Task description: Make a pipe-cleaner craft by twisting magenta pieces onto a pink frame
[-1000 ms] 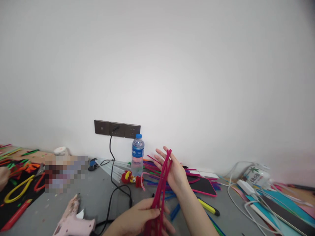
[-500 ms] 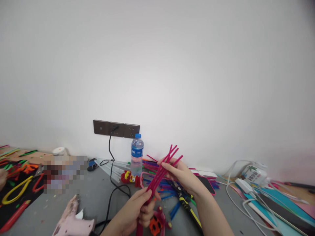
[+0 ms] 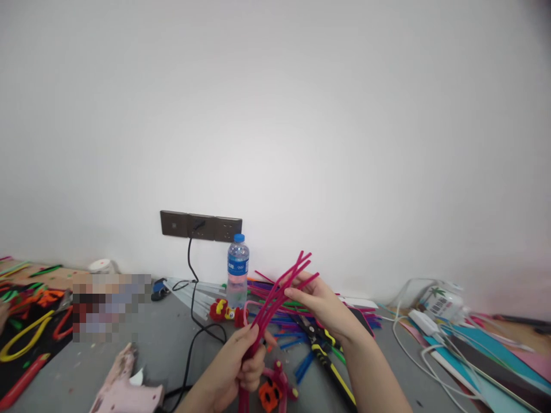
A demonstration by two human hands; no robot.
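Observation:
A bundle of magenta pipe cleaners (image 3: 274,302) slants up over the table, its tips fanned apart. My left hand (image 3: 241,360) is wrapped round the lower part in a fist. Near the upper ends, my right hand (image 3: 323,305) pinches some of the strands between thumb and fingers. Just below lies a pink pipe-cleaner figure (image 3: 280,376) with an orange block-like piece (image 3: 269,396). Behind the bundle, a red and yellow figure (image 3: 221,310) rests near a water bottle (image 3: 238,269).
Black-and-yellow pliers (image 3: 329,370) lie under my right forearm among blue and purple pipe cleaners (image 3: 305,367). A pink glue gun (image 3: 127,396) is at front left, a black cable (image 3: 192,298) beside it. White cables (image 3: 400,338) cross coloured sheets at right. Another person's hand (image 3: 3,314) shows far left.
My right hand's thumb has loosened a little and the strands have spread wider apart between my hands. My left hand keeps its grip. The view has shifted slightly.

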